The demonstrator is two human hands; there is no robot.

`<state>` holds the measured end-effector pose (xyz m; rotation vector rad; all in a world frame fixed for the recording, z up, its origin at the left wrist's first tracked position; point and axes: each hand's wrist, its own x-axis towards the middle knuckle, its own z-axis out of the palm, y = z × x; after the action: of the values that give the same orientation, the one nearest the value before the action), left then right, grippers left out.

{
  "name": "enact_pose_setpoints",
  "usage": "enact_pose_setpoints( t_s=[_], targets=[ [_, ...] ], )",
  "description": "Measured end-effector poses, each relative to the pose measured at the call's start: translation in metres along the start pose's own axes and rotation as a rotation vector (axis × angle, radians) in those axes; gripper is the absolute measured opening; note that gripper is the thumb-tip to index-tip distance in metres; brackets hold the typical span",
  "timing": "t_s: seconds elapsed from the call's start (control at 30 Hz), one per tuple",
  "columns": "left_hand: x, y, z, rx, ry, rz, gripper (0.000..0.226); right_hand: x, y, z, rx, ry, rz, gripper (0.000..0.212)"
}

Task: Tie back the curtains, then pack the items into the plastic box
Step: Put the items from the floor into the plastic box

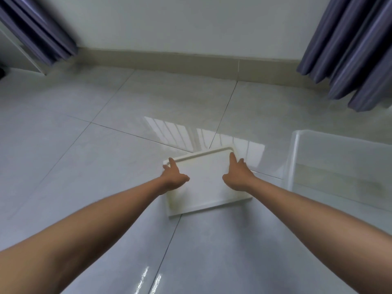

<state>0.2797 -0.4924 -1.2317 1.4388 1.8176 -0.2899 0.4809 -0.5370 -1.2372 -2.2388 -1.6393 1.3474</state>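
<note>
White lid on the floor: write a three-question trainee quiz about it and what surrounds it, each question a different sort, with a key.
1. True or false: both hands are on the white lid.
2. Multiple choice: the clear plastic box is (A) to the right of the lid, (B) on top of the lid, (C) behind the left curtain.
3. Fill in: the lid lies on the tiled ____.

Key
1. True: the left hand holds its left edge and the right hand its right edge.
2. A. The box stands on the floor, apart from the lid, and nothing shows inside it.
3. Floor.
</note>
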Motion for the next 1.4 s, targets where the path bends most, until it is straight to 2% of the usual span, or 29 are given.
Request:
enact_pose_setpoints(
  t_s=[0.2,0.37,0.43,0.57,0.63,0.73,0.83,0.93,1.13,1.2,1.27,1.4],
  targets=[
    [-0.020,0.054,-0.005,0.122,0.178,0.365,0.084,-0.051,-0.010,-0.043,-0.060,0.081,-0.320,0.082],
    [-0.054,0.144,-0.001,0.101,0.272,0.720,0.072,-0.118,0.026,-0.101,0.005,0.370,-0.406,0.074],
    [-0.072,0.184,0.008,0.166,0.296,0.865,0.068,-0.142,0.056,-0.127,0.003,0.486,-0.351,0.073],
    [-0.117,0.262,0.034,0.389,0.335,1.239,0.055,-0.200,0.143,-0.166,0.131,0.691,-0.115,0.071],
    [-0.140,0.295,0.056,0.487,0.406,1.420,0.046,-0.239,0.193,-0.172,0.241,0.789,-0.003,0.065],
    [-0.184,0.334,0.100,0.507,0.456,1.581,0.033,-0.293,0.269,-0.162,0.387,0.918,0.165,0.055],
    [-0.225,0.353,0.161,0.422,0.329,1.617,0.021,-0.328,0.331,-0.137,0.530,1.016,0.360,0.051],
    [-0.249,0.350,0.223,0.348,0.161,1.592,0.020,-0.340,0.369,-0.109,0.654,1.094,0.514,0.049],
    [-0.270,0.330,0.320,0.393,-0.034,1.585,0.025,-0.340,0.415,-0.063,0.723,1.127,0.654,0.036],
    [-0.270,0.330,0.346,0.385,-0.102,1.528,0.027,-0.334,0.427,-0.055,0.649,1.121,0.705,0.036],
    [-0.268,0.331,0.369,0.406,-0.145,1.449,0.029,-0.327,0.438,-0.049,0.465,1.086,0.724,0.041],
    [-0.254,0.334,0.406,0.489,-0.158,1.300,0.033,-0.319,0.462,-0.047,0.170,0.821,0.709,0.072]
  ],
)
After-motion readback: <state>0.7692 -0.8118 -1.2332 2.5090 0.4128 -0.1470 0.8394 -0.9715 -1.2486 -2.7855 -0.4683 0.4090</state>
